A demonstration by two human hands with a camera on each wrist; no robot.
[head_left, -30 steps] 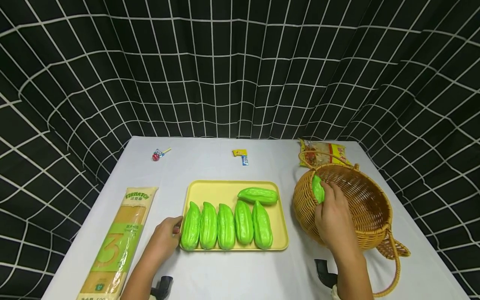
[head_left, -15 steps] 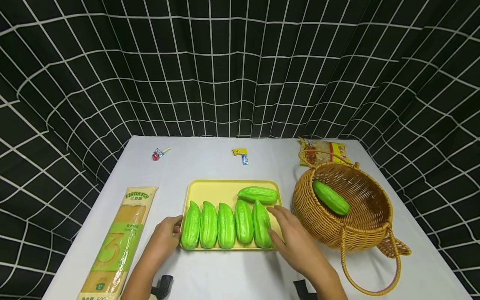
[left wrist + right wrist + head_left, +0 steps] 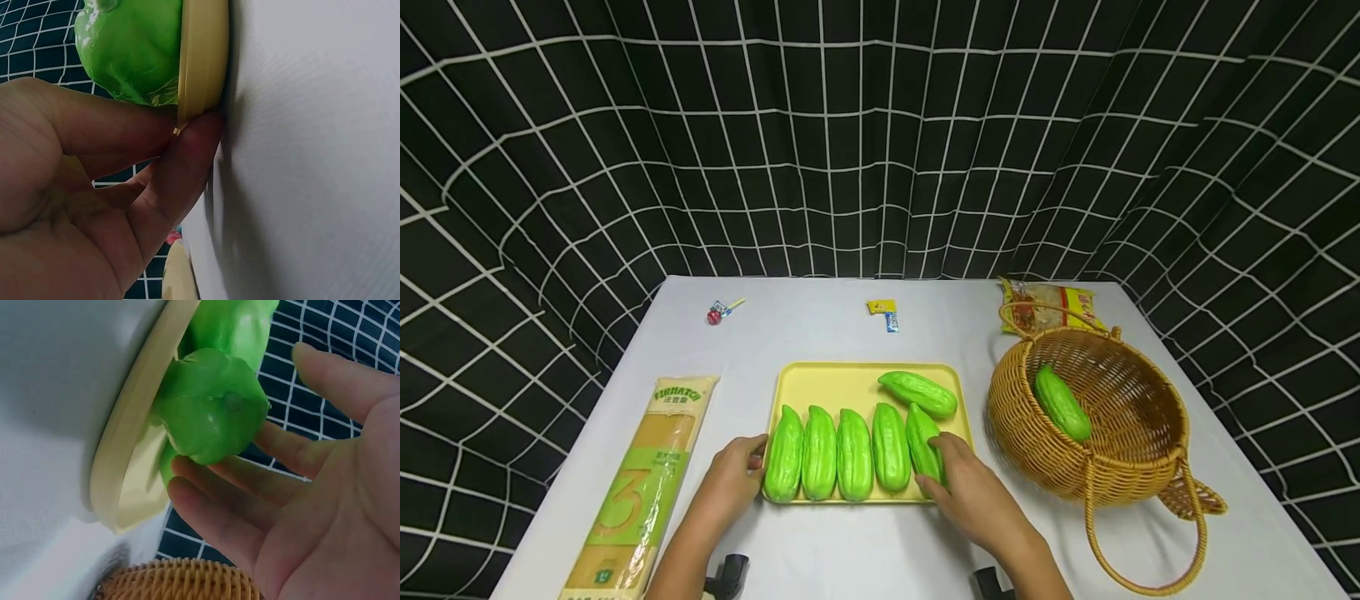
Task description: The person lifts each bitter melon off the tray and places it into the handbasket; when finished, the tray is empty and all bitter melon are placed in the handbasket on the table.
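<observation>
The right hand curls its fingers around the rightmost gourd on the yellow tray. The left hand pinches the tray's left rim

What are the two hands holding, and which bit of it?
The left hand pinches the yellow tray at its left edge. The right hand curls round the near end of the rightmost green gourd.
</observation>
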